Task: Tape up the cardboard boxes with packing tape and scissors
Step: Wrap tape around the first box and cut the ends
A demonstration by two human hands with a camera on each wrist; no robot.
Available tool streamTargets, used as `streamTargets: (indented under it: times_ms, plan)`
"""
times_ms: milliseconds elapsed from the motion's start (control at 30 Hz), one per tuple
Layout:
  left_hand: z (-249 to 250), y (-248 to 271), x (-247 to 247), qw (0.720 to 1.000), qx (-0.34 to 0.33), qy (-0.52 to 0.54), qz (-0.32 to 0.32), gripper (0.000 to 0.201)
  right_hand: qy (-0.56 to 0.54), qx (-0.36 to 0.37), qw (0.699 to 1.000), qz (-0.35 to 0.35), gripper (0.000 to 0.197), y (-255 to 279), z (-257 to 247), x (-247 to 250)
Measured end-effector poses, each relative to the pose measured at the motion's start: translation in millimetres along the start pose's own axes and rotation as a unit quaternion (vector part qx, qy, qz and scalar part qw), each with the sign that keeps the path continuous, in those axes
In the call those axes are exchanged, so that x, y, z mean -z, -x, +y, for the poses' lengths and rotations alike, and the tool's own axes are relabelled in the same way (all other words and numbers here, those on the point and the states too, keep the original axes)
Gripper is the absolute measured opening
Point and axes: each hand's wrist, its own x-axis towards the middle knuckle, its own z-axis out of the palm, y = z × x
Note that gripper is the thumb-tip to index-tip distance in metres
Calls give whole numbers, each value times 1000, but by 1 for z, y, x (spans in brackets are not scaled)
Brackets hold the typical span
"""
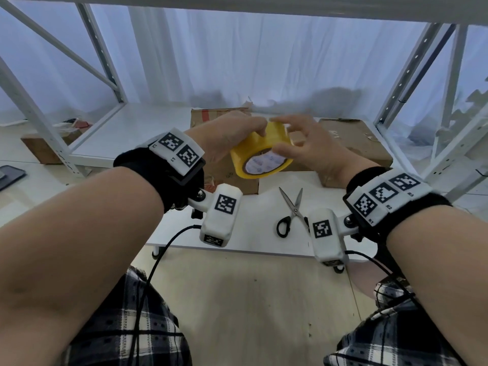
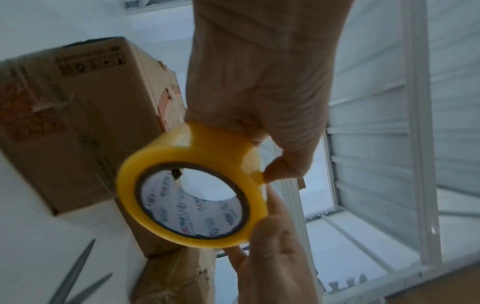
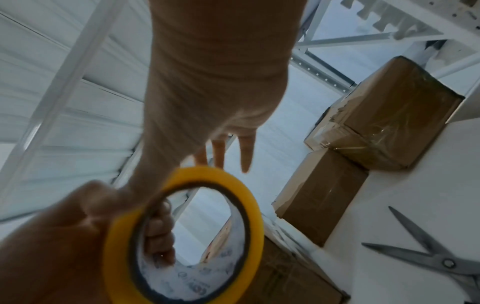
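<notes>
A yellow packing tape roll (image 1: 260,151) is held up in front of me above the boxes. My left hand (image 1: 237,136) grips it from the left, with fingers curled through its core (image 3: 158,232) and the thumb on the outer face. My right hand (image 1: 301,140) touches the roll from the right; its thumb rests on the roll's side and its other fingers (image 3: 244,152) are spread and straight. Steel scissors (image 1: 290,212) with black handles lie half spread on the white board below. One cardboard box (image 1: 227,178) sits under the roll, and another box (image 1: 356,143) stands to the right.
The boxes stand on a low white board (image 1: 184,233) on casters inside a white metal rack (image 1: 412,83). A white curtain hangs behind. More cardboard (image 1: 42,149) lies on the floor at the left. Cables hang from both wrist cameras toward my lap.
</notes>
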Motion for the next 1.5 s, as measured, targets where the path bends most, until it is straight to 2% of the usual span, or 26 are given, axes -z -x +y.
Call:
streamTargets:
  times_ms: [67,200,367,500,567,667,867,967,1067,1167,1300,1400,1500]
  plan:
    - [-1,1,1,999,17,-44,-1,12,39,-3,997,-62,71,1,-1,-2]
    - [-1,1,0,998,29,-59,-3,16,66,-14,996,-51,60,2,-6,-2]
    - [-1,-1,3,999,26,-27,3,16,-14,-43,998,-42,56,2,4,-5]
    - [-3,-4,8,998,19,47,26,9,-107,-53,993,-21,53,1,10,-5]
    - [-4,-5,10,996,18,80,42,3,-168,-70,983,0,52,0,10,-4]
    - [-5,-5,12,993,13,106,47,4,-237,-82,968,15,44,0,10,-3]
    - [-8,-3,15,991,-6,131,23,5,-312,-105,944,-2,42,2,13,-1]
    - [-11,-4,11,997,-8,72,4,11,-181,-111,976,-45,51,1,13,1]
    - [-15,-4,2,999,-6,-29,-14,17,-47,-66,994,-77,65,2,4,-1]
    - [-15,-5,-3,998,0,-64,-16,18,63,-15,995,-76,66,1,-4,-5]
    - [-13,-7,-4,996,1,-85,-6,26,203,39,977,-51,61,-2,-13,-3]
    - [-16,-7,-3,997,-13,-66,-23,16,210,39,977,-29,57,-2,-12,-3]
    - [-22,-7,2,998,-37,-3,-44,12,139,9,990,-15,56,1,-4,-3]
